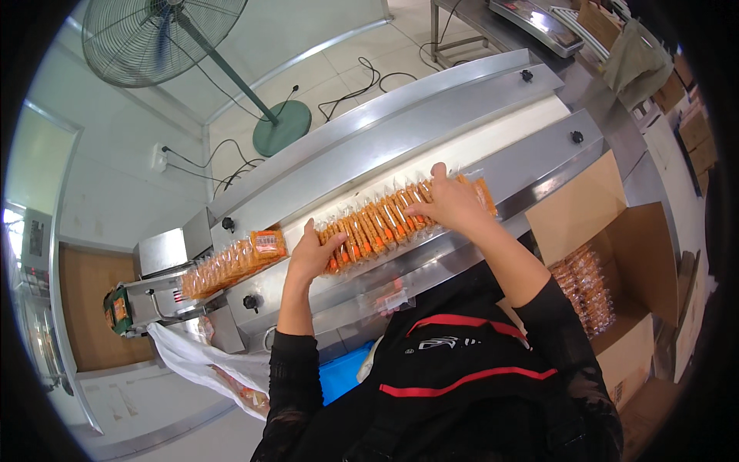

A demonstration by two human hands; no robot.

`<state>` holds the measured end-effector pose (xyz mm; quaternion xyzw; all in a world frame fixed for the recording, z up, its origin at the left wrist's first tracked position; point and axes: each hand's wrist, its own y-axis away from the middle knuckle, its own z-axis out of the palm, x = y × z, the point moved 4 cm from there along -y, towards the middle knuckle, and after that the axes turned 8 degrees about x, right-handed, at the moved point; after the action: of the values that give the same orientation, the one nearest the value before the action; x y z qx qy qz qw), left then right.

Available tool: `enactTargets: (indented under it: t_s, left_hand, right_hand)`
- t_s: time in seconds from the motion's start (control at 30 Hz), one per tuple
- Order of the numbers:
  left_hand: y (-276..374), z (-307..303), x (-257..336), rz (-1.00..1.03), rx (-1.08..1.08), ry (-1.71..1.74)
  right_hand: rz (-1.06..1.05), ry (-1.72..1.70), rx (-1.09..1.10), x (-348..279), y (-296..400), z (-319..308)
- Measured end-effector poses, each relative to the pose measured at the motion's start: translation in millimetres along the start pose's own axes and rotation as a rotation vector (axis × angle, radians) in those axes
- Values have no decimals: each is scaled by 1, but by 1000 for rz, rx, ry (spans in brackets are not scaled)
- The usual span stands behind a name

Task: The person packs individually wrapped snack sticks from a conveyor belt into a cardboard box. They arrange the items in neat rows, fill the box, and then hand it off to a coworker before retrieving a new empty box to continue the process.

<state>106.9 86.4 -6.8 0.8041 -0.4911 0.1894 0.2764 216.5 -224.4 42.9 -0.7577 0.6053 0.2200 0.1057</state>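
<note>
A long row of clear-wrapped orange snack packets (pixel 378 222) stands on edge across the metal-sided conveyor in front of me. At the row's left end, my left hand (pixel 312 249) presses with thumb and fingers spread. Near the other end, my right hand (pixel 451 202) reaches over the packets, its thumb lying along their tops. One packet (pixel 484 195) leans outward beyond my right hand. Farther left, a second group of overlapping packets (pixel 231 263) lies on the feed end, apart from my hands; its front packet shows a printed label.
An open cardboard box (pixel 644 260) at my right holds rows of packets (pixel 584 289). The white belt (pixel 508 130) runs between steel side rails. A white sack (pixel 213 361) hangs at lower left, near a blue bin (pixel 346 369). A green-based fan (pixel 282 128) stands behind the conveyor.
</note>
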Motion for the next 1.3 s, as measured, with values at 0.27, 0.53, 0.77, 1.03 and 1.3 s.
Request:
enactTargets:
  t_s: [0.27, 0.53, 0.77, 1.03, 1.3]
  left_hand:
    - [60, -13, 20, -8, 303, 729]
    - [110, 28, -7, 270, 645, 225]
    - [113, 18, 5, 378, 655, 407]
    - [142, 50, 219, 979, 209, 559]
    - [204, 205, 431, 1538, -340, 623]
  right_hand:
    - [-130, -394, 318, 3, 53, -5]
    - [-388, -405, 447, 19, 89, 42]
    - [-294, -532, 651, 27, 113, 21]
    - [-93, -348, 1276, 144, 284, -81]
    - [311, -60, 1607, 261, 426, -139]
